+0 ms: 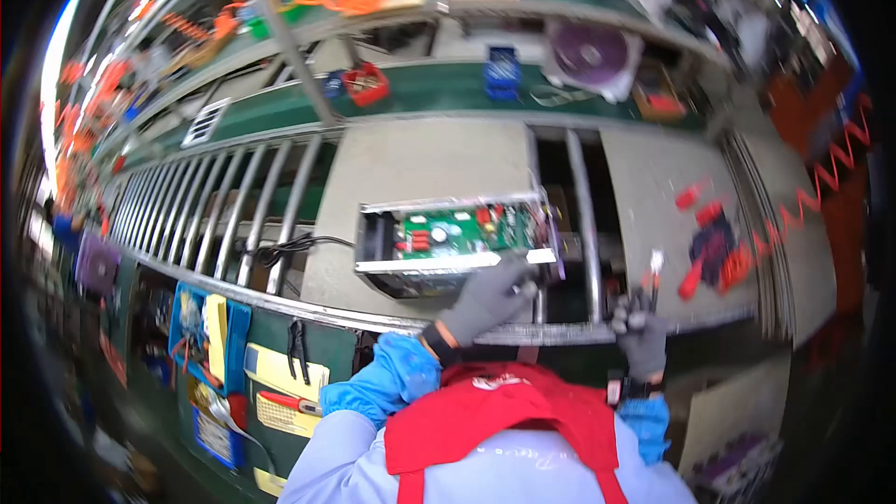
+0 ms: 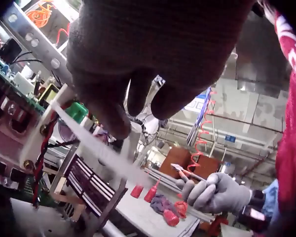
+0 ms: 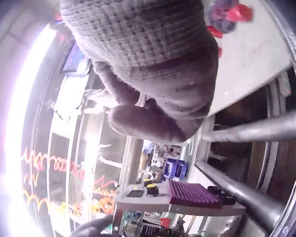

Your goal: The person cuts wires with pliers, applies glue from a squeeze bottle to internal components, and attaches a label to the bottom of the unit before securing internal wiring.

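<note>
Gloved left hand [image 1: 487,299] rests on the near right corner of the open metal box [image 1: 455,245] with the green circuit board [image 1: 462,227], grip curled on its white edge strip [image 2: 96,147]. Right hand [image 1: 640,334] pinches a small red-handled tool [image 1: 652,273], held apart over the counter [image 1: 425,163] rollers.

The circuit board [image 1: 464,229] is green inside a silver metal case [image 1: 448,266]. Both gloves are grey knit, the sleeves [image 1: 387,378] blue, and the apron [image 1: 509,415] red. The surface [image 1: 425,163] is pale grey.
</note>
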A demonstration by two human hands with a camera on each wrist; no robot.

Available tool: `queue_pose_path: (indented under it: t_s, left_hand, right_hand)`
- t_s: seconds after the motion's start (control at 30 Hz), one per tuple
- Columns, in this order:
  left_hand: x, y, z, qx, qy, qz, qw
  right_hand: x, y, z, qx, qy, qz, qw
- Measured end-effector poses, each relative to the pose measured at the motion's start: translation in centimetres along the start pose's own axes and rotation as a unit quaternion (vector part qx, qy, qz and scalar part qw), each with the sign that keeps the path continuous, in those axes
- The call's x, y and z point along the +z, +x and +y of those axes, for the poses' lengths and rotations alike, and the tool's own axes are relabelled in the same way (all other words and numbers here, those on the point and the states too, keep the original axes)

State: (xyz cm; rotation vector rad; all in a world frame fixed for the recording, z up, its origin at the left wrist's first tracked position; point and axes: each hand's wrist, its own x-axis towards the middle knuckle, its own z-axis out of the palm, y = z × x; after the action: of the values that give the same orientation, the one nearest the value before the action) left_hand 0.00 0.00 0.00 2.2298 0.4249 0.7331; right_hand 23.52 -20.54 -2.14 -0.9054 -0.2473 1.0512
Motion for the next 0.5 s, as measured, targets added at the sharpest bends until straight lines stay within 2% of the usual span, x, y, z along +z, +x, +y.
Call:
queue_pose_path:
  t_s: [0.03,0.07,0.1,0.17,0.23,0.3,0.33,0.43,0.5]
  left_hand:
    - [-1.7,-0.4,0.8,-0.053,-0.082,-0.004,0.995]
    - [-2.7,-0.6,0.6,-0.055,-0.082,0.008,0.995]
    - [-0.1,2.5,-1.8,0.01,-0.053,0.066,0.996]
    - [0.2,1.8,-1.3,-0.063,-0.088,0.07,0.992]
    - [-0.2,2.6,-0.1,-0.106,-0.101,0.074,0.986]
    - [0.3,3.8,-1.7,-0.153,-0.139,0.089,0.974]
    - [0.4,4.7,-2.2,-0.122,-0.121,0.11,0.979]
    - [-0.3,7.2,-1.5,-0.185,-0.171,0.087,0.964]
    - [0.3,8.4,-2.5,-0.157,-0.157,0.066,0.973]
  right_hand:
    - [0.3,-3.2,0.6,-0.003,0.009,0.036,0.999]
    - [3.7,-4.6,-0.5,0.004,-0.077,0.051,0.996]
    - [1.1,-0.7,-0.4,-0.042,-0.11,-0.008,0.993]
    - [2.8,-2.3,-0.4,-0.021,-0.217,0.011,0.976]
    - [3.9,-2.8,0.0,-0.006,-0.245,-0.012,0.969]
    - [3.9,-1.8,1.3,-0.039,-0.355,0.002,0.934]
    - [4.3,-1.2,1.4,-0.088,-0.487,0.005,0.869]
    - [7.6,0.0,0.0,-0.222,-0.689,0.048,0.688]
    - [8.6,1.3,-0.7,-0.221,-0.737,0.045,0.637]
